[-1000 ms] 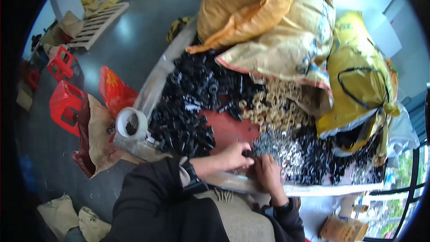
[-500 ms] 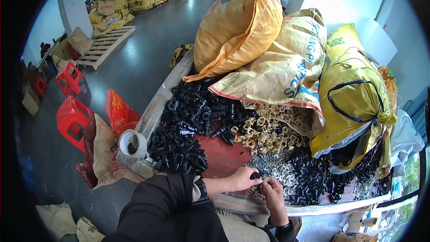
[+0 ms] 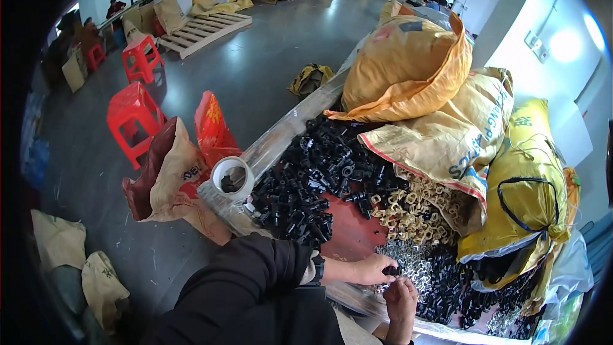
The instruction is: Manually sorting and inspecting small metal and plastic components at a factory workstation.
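Note:
My left hand (image 3: 373, 269) is closed round a small black plastic part (image 3: 392, 271) at the table's near edge. My right hand (image 3: 401, 301) is just beside it, thumb and fingers pinched against the part's lower side; whatever they hold is too small to make out. Right by the hands lies a heap of small silvery pieces (image 3: 412, 257). Tan ring-like pieces (image 3: 418, 214) are piled behind it, and small black pieces (image 3: 450, 287) spread to its right. Larger black plastic fittings (image 3: 297, 195) cover the table's left part, beside a bare red patch (image 3: 354, 227).
A roll of tape (image 3: 218, 177) rests on the table's left corner. An orange sack (image 3: 402, 67), a beige sack (image 3: 469, 124) and a yellow sack (image 3: 527, 179) stand along the far and right sides. Open sacks (image 3: 167, 182) and red stools (image 3: 133, 118) are on the floor at left.
The view has swung, so the table and sacks appear farther right and lower. Both hands stay together at the black part, with little visible change in their grip.

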Available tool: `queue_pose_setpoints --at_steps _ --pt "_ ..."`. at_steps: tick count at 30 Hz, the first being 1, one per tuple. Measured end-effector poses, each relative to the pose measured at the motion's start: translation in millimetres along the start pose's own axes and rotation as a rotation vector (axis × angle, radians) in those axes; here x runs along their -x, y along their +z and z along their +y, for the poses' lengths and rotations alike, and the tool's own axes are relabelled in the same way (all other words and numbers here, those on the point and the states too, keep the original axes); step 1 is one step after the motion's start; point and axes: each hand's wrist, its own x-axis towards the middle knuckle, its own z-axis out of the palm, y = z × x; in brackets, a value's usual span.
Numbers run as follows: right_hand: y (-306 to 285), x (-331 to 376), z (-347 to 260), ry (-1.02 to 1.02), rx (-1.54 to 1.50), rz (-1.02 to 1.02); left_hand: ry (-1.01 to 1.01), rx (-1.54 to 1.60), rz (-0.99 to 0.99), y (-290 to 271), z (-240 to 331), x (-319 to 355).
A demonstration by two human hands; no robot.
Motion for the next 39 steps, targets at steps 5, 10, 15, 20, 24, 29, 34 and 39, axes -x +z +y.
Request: queue_pose_setpoints --at_steps 5,10,15,20,24,29,34,39 --pt "11.2 6.6 0.5 0.058 -0.106 -0.107 0.021 0.071 0.016 -6.4 4.4 12.4" --pt "17.8 8.9 6.7 0.128 -0.215 -0.070 -0.002 0.125 0.034 -11.3 13.7 20.6" --pt "20.0 7.6 9.5 0.062 -0.191 -0.102 -0.057 0.189 0.055 -13.7 16.9 20.2" --pt "17.3 4.1 9.7 -0.059 -0.123 -0.061 0.035 0.072 0.045 -10.7 9.1 11.4" --pt "13.0 0.0 10.1 -0.116 -0.057 0.084 -0.037 0.056 0.029 -8.7 13.8 4.5" --pt "-5.6 -5.1 10.3 -0.048 -0.092 -0.007 0.104 0.057 0.034 -4.9 5.5 -4.0" --pt "-17.5 -1.2 11.1 0.005 -0.174 -0.136 0.250 0.020 -0.066 -4.7 3.7 -6.4" --pt "-12.5 3.4 12.2 -0.020 -0.121 -0.029 0.132 -0.001 -0.122 -5.7 8.3 -4.0"
